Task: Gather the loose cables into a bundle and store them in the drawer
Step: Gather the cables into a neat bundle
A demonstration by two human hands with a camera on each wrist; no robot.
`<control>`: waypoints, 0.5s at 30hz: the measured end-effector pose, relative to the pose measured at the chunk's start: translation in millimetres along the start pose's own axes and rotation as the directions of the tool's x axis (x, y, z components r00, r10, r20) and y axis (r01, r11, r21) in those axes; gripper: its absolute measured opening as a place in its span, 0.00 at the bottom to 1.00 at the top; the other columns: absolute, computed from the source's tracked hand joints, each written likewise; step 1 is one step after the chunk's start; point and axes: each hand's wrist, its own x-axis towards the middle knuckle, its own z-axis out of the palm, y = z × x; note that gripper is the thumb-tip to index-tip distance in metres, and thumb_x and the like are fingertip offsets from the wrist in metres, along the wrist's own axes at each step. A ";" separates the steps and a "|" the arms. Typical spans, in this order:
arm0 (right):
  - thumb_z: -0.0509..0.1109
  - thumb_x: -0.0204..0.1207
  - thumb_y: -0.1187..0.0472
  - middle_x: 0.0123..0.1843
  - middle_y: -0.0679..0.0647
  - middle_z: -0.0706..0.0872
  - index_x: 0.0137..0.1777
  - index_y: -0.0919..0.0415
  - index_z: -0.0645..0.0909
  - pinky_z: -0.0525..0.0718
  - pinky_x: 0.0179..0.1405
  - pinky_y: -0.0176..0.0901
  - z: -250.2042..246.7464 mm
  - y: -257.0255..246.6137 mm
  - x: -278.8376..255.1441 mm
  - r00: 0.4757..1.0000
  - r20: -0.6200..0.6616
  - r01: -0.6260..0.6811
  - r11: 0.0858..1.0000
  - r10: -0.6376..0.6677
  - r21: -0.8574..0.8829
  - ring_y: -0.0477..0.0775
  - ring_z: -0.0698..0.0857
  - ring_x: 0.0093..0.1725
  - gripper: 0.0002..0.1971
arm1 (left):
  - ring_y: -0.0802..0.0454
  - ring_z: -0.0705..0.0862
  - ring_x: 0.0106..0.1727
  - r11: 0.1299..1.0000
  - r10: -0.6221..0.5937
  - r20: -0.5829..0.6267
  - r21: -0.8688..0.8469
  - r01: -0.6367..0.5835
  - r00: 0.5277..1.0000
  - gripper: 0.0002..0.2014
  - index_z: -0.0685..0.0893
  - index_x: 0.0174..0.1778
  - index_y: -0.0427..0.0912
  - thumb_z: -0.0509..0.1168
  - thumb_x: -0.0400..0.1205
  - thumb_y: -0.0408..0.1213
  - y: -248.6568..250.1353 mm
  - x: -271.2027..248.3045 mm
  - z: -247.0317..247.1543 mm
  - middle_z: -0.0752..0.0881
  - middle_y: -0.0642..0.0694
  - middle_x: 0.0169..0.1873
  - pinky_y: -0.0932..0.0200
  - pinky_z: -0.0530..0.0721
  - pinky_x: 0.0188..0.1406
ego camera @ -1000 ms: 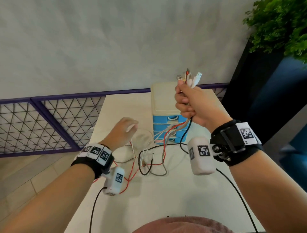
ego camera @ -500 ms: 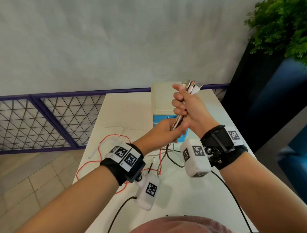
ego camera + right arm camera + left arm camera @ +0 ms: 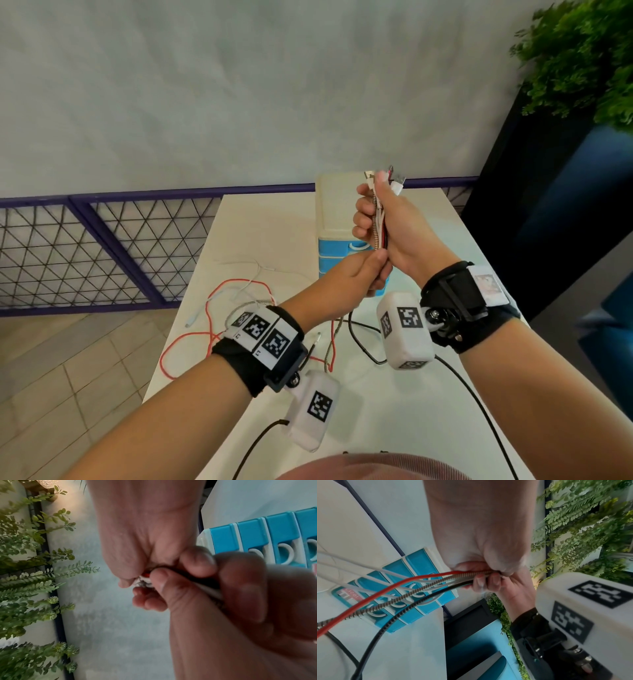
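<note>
My right hand (image 3: 380, 219) is raised above the table and grips a bunch of cables (image 3: 379, 228) near their plug ends (image 3: 387, 178), which stick up above the fist. Just below it my left hand (image 3: 368, 274) is closed round the same bunch. In the left wrist view red, white, black and metal-braided cables (image 3: 412, 588) run out of the fists towards the table. Their loose lengths, with a red loop (image 3: 191, 342), trail over the white table (image 3: 342, 411). Behind the hands stands the small drawer unit (image 3: 334, 219), cream on top with blue drawers (image 3: 412, 595), all closed.
A purple-framed mesh fence (image 3: 102, 246) runs along the table's far and left side, with floor tiles below. A dark planter with green foliage (image 3: 582, 58) stands at the right. Black wrist-camera leads (image 3: 479, 404) cross the near table.
My left hand came up from the table to the bunch below my right fist and closed round it. The right hand lowered slightly. The cables on the table were drawn left.
</note>
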 end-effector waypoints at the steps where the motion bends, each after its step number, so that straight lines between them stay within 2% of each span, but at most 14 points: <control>1: 0.57 0.84 0.42 0.27 0.47 0.72 0.50 0.60 0.77 0.75 0.20 0.36 -0.3 -0.2 -0.6 1.000 0.004 0.006 0.999 -0.006 -0.043 0.44 0.72 0.22 0.20 | 0.63 0.66 0.24 1.000 0.005 -0.003 0.003 -0.005 1.000 0.17 0.70 0.38 0.40 0.44 0.90 0.40 -0.2 -0.2 0.2 0.65 0.51 0.26 0.74 0.69 0.28; 5: 0.57 0.83 0.40 0.26 0.47 0.73 0.52 0.62 0.82 0.78 0.24 0.37 -2.3 2.2 -6.7 1.000 0.031 0.010 0.983 -0.004 -0.184 0.45 0.74 0.24 0.24 | 0.63 0.67 0.24 0.999 0.013 -0.023 0.035 -0.013 1.000 0.18 0.70 0.35 0.44 0.45 0.90 0.41 -3.4 -0.3 0.7 0.67 0.54 0.26 0.73 0.70 0.29; 8: 0.58 0.85 0.45 0.27 0.47 0.72 0.56 0.63 0.80 0.79 0.25 0.37 -5.7 5.7 -9.8 0.997 0.080 0.026 0.986 -0.012 -0.166 0.45 0.75 0.24 0.20 | 0.63 0.68 0.24 0.999 0.007 -0.024 0.047 -0.006 1.000 0.19 0.70 0.35 0.44 0.45 0.90 0.42 -5.1 0.0 0.7 0.67 0.58 0.23 0.74 0.70 0.29; 10: 0.57 0.87 0.49 0.27 0.47 0.70 0.57 0.62 0.79 0.75 0.21 0.35 -7.8 6.3 -11.4 0.994 0.111 0.043 0.984 -0.024 -0.172 0.44 0.71 0.21 0.17 | 0.63 0.68 0.25 0.999 0.004 -0.004 0.050 -0.004 1.000 0.19 0.71 0.35 0.44 0.45 0.90 0.42 -6.9 -0.4 -0.4 0.69 0.58 0.22 0.71 0.71 0.31; 11: 0.56 0.87 0.49 0.28 0.47 0.68 0.56 0.62 0.78 0.72 0.18 0.34 -9.0 6.4 -12.1 0.992 0.124 0.050 0.982 -0.027 -0.184 0.43 0.67 0.20 0.17 | 0.61 0.68 0.26 0.998 0.012 0.014 0.061 -0.013 1.000 0.19 0.72 0.36 0.42 0.44 0.90 0.43 -7.9 -0.3 -1.5 0.71 0.57 0.23 0.68 0.71 0.32; 13: 0.56 0.87 0.49 0.29 0.47 0.66 0.57 0.61 0.77 0.66 0.15 0.32 -11.2 7.2 -13.8 0.988 0.153 0.057 0.975 -0.025 -0.213 0.42 0.63 0.20 0.16 | 0.54 0.71 0.30 0.990 0.029 0.060 0.137 -0.037 0.998 0.22 0.75 0.37 0.38 0.44 0.90 0.43 -10.6 -0.5 -4.5 0.74 0.47 0.26 0.63 0.72 0.36; 15: 0.56 0.87 0.48 0.29 0.46 0.65 0.58 0.59 0.78 0.62 0.15 0.31 -13.2 7.9 -15.1 0.984 0.176 0.063 0.967 -0.019 -0.248 0.42 0.60 0.22 0.16 | 0.53 0.73 0.34 0.973 0.012 0.102 0.226 -0.035 0.995 0.24 0.76 0.37 0.34 0.45 0.89 0.47 -16.7 -1.0 -8.1 0.77 0.43 0.29 0.64 0.73 0.40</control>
